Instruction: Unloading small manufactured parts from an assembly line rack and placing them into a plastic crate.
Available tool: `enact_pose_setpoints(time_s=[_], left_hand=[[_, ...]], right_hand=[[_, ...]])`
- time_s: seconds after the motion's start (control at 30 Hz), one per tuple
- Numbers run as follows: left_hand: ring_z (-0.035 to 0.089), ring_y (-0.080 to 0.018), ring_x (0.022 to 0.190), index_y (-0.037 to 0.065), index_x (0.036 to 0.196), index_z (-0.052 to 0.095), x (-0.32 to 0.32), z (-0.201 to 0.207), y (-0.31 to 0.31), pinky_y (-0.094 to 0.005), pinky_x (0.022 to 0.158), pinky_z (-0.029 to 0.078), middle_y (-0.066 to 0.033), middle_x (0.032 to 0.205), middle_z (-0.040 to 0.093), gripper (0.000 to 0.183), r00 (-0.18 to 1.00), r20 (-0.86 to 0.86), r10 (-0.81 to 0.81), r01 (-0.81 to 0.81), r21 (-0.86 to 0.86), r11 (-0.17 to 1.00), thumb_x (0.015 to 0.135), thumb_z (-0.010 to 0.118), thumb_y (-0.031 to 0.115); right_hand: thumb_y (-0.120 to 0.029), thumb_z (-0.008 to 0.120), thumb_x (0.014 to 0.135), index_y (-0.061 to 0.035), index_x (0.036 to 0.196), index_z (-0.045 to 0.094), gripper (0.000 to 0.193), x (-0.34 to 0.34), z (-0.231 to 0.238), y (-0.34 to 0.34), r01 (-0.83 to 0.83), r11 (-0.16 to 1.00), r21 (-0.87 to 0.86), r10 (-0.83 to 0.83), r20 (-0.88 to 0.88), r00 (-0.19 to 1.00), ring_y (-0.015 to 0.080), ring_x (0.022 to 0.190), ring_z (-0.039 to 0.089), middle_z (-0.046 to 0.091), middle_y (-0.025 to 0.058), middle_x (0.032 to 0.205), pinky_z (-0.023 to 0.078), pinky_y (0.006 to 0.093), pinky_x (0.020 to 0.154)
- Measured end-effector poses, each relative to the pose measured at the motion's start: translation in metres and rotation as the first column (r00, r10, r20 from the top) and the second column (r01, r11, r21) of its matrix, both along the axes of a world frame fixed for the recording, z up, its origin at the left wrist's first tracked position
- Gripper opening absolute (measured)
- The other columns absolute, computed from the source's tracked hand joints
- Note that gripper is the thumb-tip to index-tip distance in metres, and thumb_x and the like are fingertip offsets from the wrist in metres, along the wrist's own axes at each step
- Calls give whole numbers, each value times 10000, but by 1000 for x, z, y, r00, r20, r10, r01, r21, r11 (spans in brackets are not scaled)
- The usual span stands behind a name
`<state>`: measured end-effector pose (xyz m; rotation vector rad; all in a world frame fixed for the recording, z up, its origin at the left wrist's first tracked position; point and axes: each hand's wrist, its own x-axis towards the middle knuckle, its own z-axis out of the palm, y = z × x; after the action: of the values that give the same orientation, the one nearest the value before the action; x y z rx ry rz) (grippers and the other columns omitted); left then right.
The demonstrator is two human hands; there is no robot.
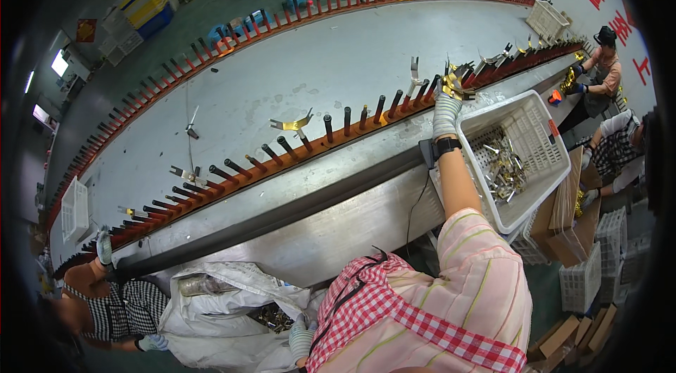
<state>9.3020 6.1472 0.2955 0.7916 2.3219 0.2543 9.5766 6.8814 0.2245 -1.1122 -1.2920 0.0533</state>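
My right hand (446, 114), in a striped knit glove, reaches out to the row of upright rods. Its fingers are closed on gold-coloured metal brackets (461, 84), bunched at the rods; the glove partly hides the grip. Low in the picture, my left hand (301, 339), also gloved, is curled at the edge of a white woven sack (211, 331). Small metal parts (271, 316) lie in the sack's opening. What the left fingers hold, if anything, cannot be made out. A forked metal bracket (291, 121) rests across rods left of my right hand.
A white crate (517, 214) of loose metal parts stands beside my right forearm. Black-tipped red rods (327, 128) line the long grey table (282, 84). Co-workers are at the left (127, 302) and right (607, 70). Cardboard boxes (567, 232) stand behind the crate.
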Motion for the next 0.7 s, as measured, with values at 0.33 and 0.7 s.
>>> enact_pose_setpoints(time_s=[0.33,0.7], left_hand=[[542,-390,917,-43,1112,492,64,13,38,-413,789,436,-260,987,565,487,999,-18,38,-39,-71,997,742,576,263],[511,-364,985,53,1147,457,154,19,15,-441,819,420,-192,1107,524,509,978,-118,173,-194,-200,960,785,505,408]], right_hand=[[-346,563,765,-74,1000,569,359,-17,53,0,91,917,-389,84,411,908,280,941,540,595,116,1002,411,350,830],[-123,364,857,-64,1066,507,261,-31,79,-55,-82,753,-653,483,464,743,276,982,518,528,137,1075,449,357,786]])
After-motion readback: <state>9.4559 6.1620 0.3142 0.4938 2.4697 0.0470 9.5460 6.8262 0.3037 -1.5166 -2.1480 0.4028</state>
